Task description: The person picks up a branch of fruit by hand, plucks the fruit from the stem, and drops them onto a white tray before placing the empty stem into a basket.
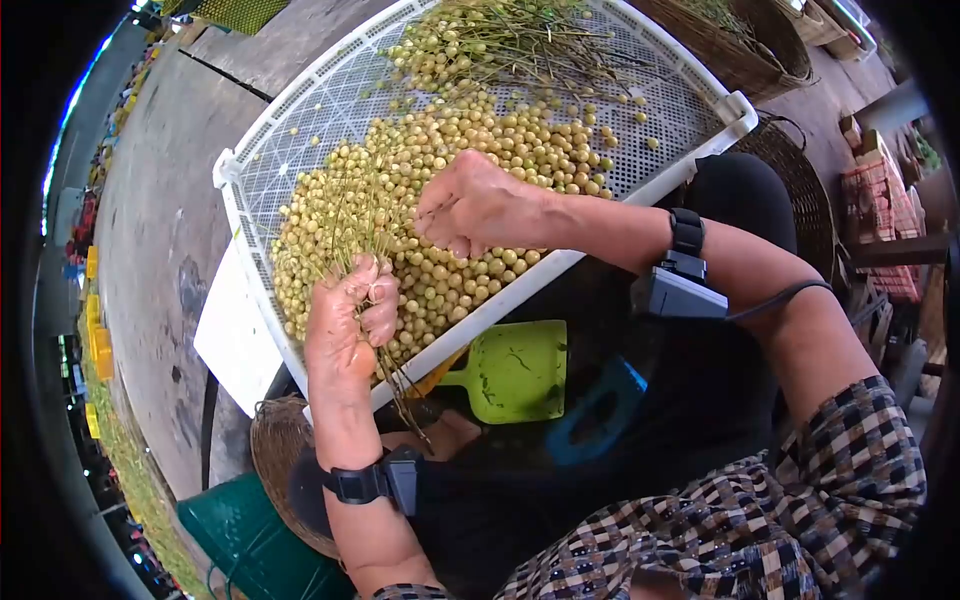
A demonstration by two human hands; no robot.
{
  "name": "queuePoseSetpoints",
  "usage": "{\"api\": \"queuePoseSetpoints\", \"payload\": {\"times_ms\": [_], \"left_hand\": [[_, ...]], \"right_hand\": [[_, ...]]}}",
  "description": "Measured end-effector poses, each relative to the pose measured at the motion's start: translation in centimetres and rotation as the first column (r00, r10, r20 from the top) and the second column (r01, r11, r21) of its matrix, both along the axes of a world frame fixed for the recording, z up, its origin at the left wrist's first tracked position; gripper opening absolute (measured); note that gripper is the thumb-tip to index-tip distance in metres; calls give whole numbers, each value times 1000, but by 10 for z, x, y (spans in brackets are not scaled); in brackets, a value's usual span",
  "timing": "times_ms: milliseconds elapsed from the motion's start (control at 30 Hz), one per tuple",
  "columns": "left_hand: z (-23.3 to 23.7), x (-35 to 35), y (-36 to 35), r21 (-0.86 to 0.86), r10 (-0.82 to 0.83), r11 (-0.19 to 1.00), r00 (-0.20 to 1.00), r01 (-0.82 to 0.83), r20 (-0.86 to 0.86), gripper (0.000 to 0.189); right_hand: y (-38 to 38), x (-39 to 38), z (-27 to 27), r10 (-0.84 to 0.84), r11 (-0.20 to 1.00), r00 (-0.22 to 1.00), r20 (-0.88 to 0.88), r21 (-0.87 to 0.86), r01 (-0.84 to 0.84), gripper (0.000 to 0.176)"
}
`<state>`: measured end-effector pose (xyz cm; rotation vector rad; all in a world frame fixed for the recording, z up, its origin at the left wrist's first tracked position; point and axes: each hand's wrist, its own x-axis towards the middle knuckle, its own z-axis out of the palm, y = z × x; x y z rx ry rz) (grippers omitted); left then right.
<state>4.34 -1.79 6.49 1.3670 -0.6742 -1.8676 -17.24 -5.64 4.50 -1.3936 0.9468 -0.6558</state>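
My left hand (350, 315) is closed around a bunch of thin green-brown stems (408, 405); their upper ends fan out over the fruit and the lower ends hang past the tray's near edge. Small round yellow-green fruits (460, 130) lie heaped in a white perforated tray (480, 328). Above the heap, right of the left hand, is my right hand (480, 205), its fingers curled in. Whatever it may hold is hidden by the fingers. A pile of cut stems (560, 45) with fruits among them rests at the tray's far end.
Below the tray are a lime-green dustpan (520, 375) and a blue plastic object (600, 410). A teal basket (255, 535) and a woven basket (280, 455) stand at lower left. More woven baskets (800, 185) are at right. A white panel (235, 335) sits beside the tray.
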Motion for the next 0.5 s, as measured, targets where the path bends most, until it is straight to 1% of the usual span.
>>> {"api": "queuePoseSetpoints", "payload": {"times_ms": [133, 200, 233, 267, 300, 333, 400, 433, 500], "left_hand": [[1, -1, 2, -9, 6, 1000, 1000, -6, 10, 11], [1, 0, 2, 3, -20, 1000, 999, 20, 24, 11], [1, -2, 3, 2, -22, 1000, 999, 22, 25, 11], [1, -4, 4, -10, -13, 1000, 999, 14, 40, 11], [1, -5, 5, -23, -3, 1000, 999, 4, 53, 11], [1, -4, 5, -23, -2, 1000, 999, 3, 53, 11], [-1, 0, 4, 0, -11, 1000, 1000, 11, 14, 11], [-1, 1, 4, 1, -9, 1000, 1000, 9, 14, 11], [-1, 3, 4, -9, -27, 1000, 1000, 27, 16, 11]], "right_hand": [[2, 1, -2, -5, 1000, 1000, -16, -9, 5, 19], [2, 9, -8, -28, 974, 964, 265, 225, -34, 20], [4, 12, -6, -29, 974, 963, 266, 225, -33, 20], [8, 15, -5, -84, 956, 939, 334, 291, -18, 16], [10, 17, -4, -140, 934, 908, 395, 357, -11, 17], [9, 18, -7, -139, 934, 908, 395, 357, -12, 17], [6, 21, -10, -75, 969, 946, 316, 247, -5, 13], [5, 20, -10, -73, 969, 946, 316, 248, -8, 13], [3, 15, -9, 63, 997, 996, 59, -42, -61, 12]]}}
